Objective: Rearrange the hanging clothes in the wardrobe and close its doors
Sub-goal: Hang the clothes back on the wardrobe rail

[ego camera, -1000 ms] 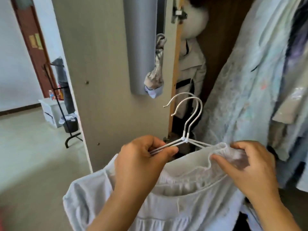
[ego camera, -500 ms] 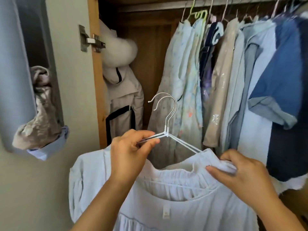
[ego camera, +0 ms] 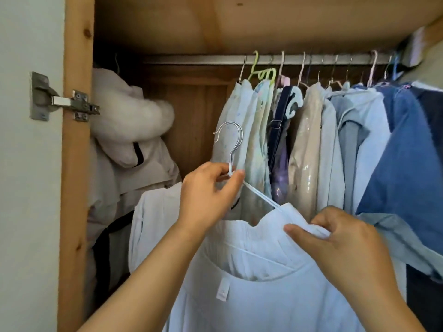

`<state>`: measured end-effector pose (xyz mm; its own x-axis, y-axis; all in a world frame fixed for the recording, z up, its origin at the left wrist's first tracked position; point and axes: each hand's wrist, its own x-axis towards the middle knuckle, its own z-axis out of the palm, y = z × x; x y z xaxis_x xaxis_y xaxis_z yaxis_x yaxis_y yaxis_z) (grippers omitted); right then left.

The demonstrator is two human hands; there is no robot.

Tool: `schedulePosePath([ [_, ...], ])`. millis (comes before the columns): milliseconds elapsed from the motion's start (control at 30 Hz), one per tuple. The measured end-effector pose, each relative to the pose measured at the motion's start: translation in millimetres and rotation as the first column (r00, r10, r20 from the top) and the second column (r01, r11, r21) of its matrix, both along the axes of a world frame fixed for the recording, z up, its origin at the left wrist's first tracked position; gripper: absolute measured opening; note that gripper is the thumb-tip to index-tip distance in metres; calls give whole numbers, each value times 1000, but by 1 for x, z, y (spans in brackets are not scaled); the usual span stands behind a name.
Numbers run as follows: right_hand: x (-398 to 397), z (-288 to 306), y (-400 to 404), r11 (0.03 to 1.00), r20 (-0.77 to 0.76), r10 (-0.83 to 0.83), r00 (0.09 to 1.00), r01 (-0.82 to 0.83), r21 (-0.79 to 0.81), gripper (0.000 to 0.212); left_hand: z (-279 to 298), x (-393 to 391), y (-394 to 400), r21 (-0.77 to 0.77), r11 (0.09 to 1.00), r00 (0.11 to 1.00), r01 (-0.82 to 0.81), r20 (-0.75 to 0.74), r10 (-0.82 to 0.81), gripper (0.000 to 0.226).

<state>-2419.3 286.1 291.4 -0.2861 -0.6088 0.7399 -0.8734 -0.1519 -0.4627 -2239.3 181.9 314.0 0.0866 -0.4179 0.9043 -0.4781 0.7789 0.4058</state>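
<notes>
Wire, thin and white-coated, forms the hangers (ego camera: 233, 149) held in front of the open wardrobe (ego camera: 76, 164): two hooks lie nearly overlapped, their rounded tops up and their open ends curling leftward, the straight necks standing close to upright. The left hand (ego camera: 207, 194) pinches them at the base of the neck, thumb and fingers curled tight around the wire. From there a slim arm slopes down to the right and vanishes into the white garment (ego camera: 259, 283), a soft, faintly creased fabric with a gathered neckline and a small sewn label inside the collar. The garment hangs low in the middle of the head view, its shoulder line running left to right. The right hand (ego camera: 345, 243) pinches the cloth at the right shoulder, fingers curled over a fold. Behind, a metal rail (ego camera: 196, 59) runs horizontally under the pine top, carrying pale, beige and blue clothes (ego camera: 335, 144) crowded to the right. A puffy white coat (ego camera: 129, 130) fills the left corner beside a steel hinge (ego camera: 60, 101).
</notes>
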Motion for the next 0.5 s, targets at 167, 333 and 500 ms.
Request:
schedulePosePath([
  [167, 6, 37, -16, 998, -1, -63, 998, 63, -9, 37, 52, -23, -20, 119, 973, 971, -200, -110, 213, 38],
  [333, 14, 80, -31, 997, -101, -71, 992, 68, -33, 36, 97, -25, -54, 91, 980, 971, -178, -145, 190, 40],
  [500, 7, 114, -38, 994, -180, 24, 983, -43, -104, 34, 139, -18, -88, 36, 997, 956, -67, -283, 74, 44],
])
